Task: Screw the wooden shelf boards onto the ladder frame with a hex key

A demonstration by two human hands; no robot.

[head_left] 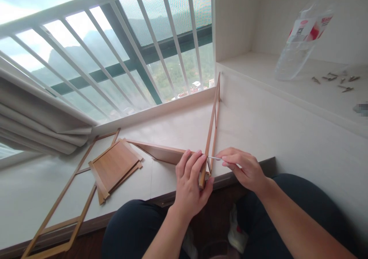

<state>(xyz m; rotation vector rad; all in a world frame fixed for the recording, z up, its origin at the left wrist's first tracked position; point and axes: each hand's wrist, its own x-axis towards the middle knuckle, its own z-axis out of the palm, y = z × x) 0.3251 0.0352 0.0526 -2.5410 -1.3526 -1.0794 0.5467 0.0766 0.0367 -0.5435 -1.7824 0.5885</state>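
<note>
My left hand (189,178) is closed around the corner where a wooden board (161,151) meets a slim upright wooden frame (213,124). Its fingers lie over the board's top edge, the thumb below. Between the fingertips of my right hand (244,169) is a thin silvery hex key (215,158), its far end touching the frame beside my left fingers. Whatever the tip sits in is too small to make out. The board stands on its long edge on the white ledge, and the frame runs away toward the window.
Stacked wooden boards (116,167) lie on the left of the ledge (172,190), partly over another wooden ladder-like frame (64,192). A water bottle (299,48) and several screws (333,76) rest on the shelf at right. White bars (161,17) cross the window; a curtain (43,117) hangs left.
</note>
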